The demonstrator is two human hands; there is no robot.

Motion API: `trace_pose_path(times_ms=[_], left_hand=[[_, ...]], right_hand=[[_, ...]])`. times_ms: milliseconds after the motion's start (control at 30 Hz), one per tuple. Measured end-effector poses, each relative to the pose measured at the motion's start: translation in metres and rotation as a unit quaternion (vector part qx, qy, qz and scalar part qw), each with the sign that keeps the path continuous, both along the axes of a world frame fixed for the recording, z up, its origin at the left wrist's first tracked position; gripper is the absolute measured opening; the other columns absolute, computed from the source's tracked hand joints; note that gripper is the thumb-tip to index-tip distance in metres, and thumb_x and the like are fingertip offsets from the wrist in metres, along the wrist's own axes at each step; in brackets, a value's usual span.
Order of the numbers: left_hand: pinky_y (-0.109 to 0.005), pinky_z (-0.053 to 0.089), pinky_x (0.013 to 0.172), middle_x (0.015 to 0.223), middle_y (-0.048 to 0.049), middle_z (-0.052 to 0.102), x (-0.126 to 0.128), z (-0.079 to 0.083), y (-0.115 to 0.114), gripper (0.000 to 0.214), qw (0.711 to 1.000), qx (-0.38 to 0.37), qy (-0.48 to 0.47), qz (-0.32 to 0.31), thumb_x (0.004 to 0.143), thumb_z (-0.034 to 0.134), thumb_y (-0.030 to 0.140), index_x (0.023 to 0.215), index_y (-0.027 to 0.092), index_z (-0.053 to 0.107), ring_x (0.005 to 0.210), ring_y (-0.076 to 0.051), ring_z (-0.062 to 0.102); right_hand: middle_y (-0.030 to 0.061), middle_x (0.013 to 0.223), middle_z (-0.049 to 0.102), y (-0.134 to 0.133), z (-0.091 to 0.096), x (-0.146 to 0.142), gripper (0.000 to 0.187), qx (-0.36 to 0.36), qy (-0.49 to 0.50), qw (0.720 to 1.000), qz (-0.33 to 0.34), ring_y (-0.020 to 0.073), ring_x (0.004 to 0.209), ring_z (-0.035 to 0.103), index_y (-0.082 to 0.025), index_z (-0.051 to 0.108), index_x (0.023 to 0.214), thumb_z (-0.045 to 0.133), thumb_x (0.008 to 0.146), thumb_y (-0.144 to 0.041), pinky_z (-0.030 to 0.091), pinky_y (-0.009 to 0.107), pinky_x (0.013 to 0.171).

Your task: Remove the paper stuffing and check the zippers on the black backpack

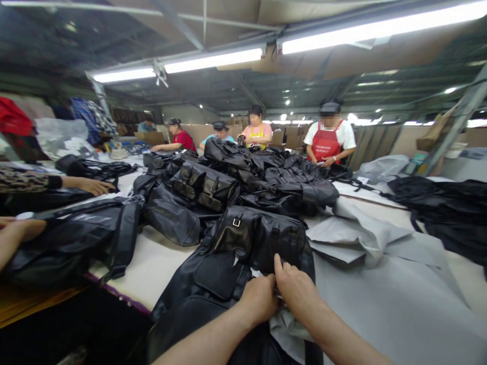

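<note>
A black leather bag (243, 248) with a silver buckle lies in front of me on the table. My left hand (259, 299) and my right hand (294, 289) meet at its near edge, both with fingers curled closed. They pinch the bag's edge together with crumpled white paper (289, 329) that sticks out beneath them. My right thumb points up against the bag.
A heap of black bags (243, 177) fills the table's middle. Grey-white paper sheets (353, 233) lie to the right, more black bags (449, 213) beyond. A co-worker's hands (89, 186) rest on bags at the left. Several people stand at the far end.
</note>
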State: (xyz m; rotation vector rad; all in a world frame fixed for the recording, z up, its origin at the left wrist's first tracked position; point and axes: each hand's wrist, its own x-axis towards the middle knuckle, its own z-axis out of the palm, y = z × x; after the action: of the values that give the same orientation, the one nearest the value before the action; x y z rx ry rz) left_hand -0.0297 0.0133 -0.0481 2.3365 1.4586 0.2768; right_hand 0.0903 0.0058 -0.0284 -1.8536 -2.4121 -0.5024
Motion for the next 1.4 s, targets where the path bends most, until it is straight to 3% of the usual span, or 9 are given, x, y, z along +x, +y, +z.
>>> trace_pose_path(times_ms=[167, 267, 567, 800, 900, 1033, 1167, 1267, 1400], left_hand=[[-0.029, 0.048, 0.077, 0.095, -0.0072, 0.069, -0.007, -0.005, 0.011, 0.028, 0.984, -0.034, -0.173, -0.002, 0.078, 0.041, 0.021, 0.096, 0.018, 0.063, 0.088, -0.021, 0.063], [-0.027, 0.042, 0.090, 0.106, -0.0061, 0.064, -0.007, -0.007, 0.008, 0.037, 0.968, 0.013, -0.251, 0.013, 0.081, 0.033, 0.015, 0.106, 0.018, 0.061, 0.101, -0.017, 0.057], [-0.033, 0.044, 0.074, 0.099, -0.0086, 0.065, 0.005, 0.003, -0.006, 0.040, 0.996, 0.003, -0.076, 0.040, 0.078, 0.054, 0.036, 0.116, 0.023, 0.051, 0.088, -0.026, 0.062], [-0.023, 0.042, 0.065, 0.078, -0.0023, 0.064, -0.002, -0.008, 0.016, 0.018, 0.946, 0.071, -0.299, 0.106, 0.082, 0.045, 0.021, 0.089, 0.020, 0.061, 0.073, -0.016, 0.058], [-0.027, 0.045, 0.073, 0.090, -0.0053, 0.061, -0.007, -0.002, 0.007, 0.022, 0.937, 0.146, -0.310, 0.065, 0.077, 0.051, 0.019, 0.097, 0.019, 0.060, 0.083, -0.018, 0.056], [-0.042, 0.038, 0.095, 0.120, -0.0097, 0.049, -0.008, 0.014, -0.010, 0.043, 0.951, 0.242, -0.194, -0.013, 0.074, 0.047, 0.007, 0.112, 0.024, 0.058, 0.112, -0.026, 0.044], [-0.035, 0.039, 0.098, 0.115, -0.0072, 0.055, -0.005, 0.023, -0.013, 0.049, 0.959, 0.144, -0.216, -0.115, 0.074, 0.039, 0.001, 0.115, 0.022, 0.056, 0.111, -0.020, 0.048], [-0.031, 0.047, 0.086, 0.101, -0.0066, 0.061, -0.003, 0.016, -0.006, 0.046, 0.961, 0.049, -0.260, -0.073, 0.074, 0.037, 0.001, 0.111, 0.018, 0.057, 0.095, -0.017, 0.057], [-0.036, 0.041, 0.095, 0.114, -0.0088, 0.058, -0.001, 0.000, 0.008, 0.047, 0.962, 0.098, -0.219, -0.131, 0.071, 0.050, 0.005, 0.116, 0.018, 0.054, 0.108, -0.023, 0.052]], right_hand=[[0.0138, 0.090, 0.064, 0.011, 0.009, 0.015, 0.039, -0.088, 0.042, 0.993, 0.065, 0.0232, 0.079, 0.065, -0.008, 0.050, 0.117, 0.041, 0.080, -0.004, 0.047, 0.028, 0.064], [0.0115, 0.088, 0.065, 0.018, 0.013, 0.027, 0.030, -0.100, 0.068, 0.991, 0.064, 0.0219, 0.078, 0.065, -0.012, 0.053, 0.108, 0.037, 0.083, -0.008, 0.044, 0.027, 0.064], [0.0061, 0.086, 0.068, 0.035, 0.035, 0.045, 0.025, -0.130, 0.181, 0.970, 0.094, 0.0167, 0.082, 0.064, -0.018, 0.060, 0.096, 0.038, 0.084, -0.016, 0.040, 0.022, 0.067], [0.0054, 0.084, 0.067, 0.026, 0.049, 0.038, 0.021, -0.107, 0.232, 0.959, 0.126, 0.0167, 0.082, 0.063, -0.018, 0.060, 0.090, 0.041, 0.082, -0.016, 0.038, 0.023, 0.070], [0.0037, 0.084, 0.067, 0.023, 0.051, 0.036, 0.021, -0.094, 0.256, 0.953, 0.130, 0.0156, 0.081, 0.062, -0.019, 0.060, 0.090, 0.041, 0.082, -0.017, 0.039, 0.022, 0.069], [0.0040, 0.088, 0.067, 0.024, 0.045, 0.042, 0.024, -0.083, 0.281, 0.948, 0.122, 0.0158, 0.083, 0.062, -0.018, 0.061, 0.094, 0.040, 0.081, -0.016, 0.040, 0.023, 0.073], [0.0070, 0.097, 0.067, 0.024, 0.037, 0.045, 0.029, -0.069, 0.294, 0.947, 0.109, 0.0185, 0.092, 0.061, -0.016, 0.060, 0.102, 0.039, 0.083, -0.016, 0.041, 0.027, 0.082], [0.0072, 0.102, 0.066, 0.020, 0.036, 0.043, 0.030, -0.061, 0.294, 0.948, 0.108, 0.0196, 0.097, 0.060, -0.016, 0.060, 0.105, 0.038, 0.084, -0.017, 0.041, 0.029, 0.086], [0.0078, 0.103, 0.066, 0.010, 0.042, 0.035, 0.030, -0.052, 0.285, 0.950, 0.111, 0.0202, 0.099, 0.060, -0.015, 0.059, 0.106, 0.038, 0.085, -0.017, 0.042, 0.029, 0.087]])
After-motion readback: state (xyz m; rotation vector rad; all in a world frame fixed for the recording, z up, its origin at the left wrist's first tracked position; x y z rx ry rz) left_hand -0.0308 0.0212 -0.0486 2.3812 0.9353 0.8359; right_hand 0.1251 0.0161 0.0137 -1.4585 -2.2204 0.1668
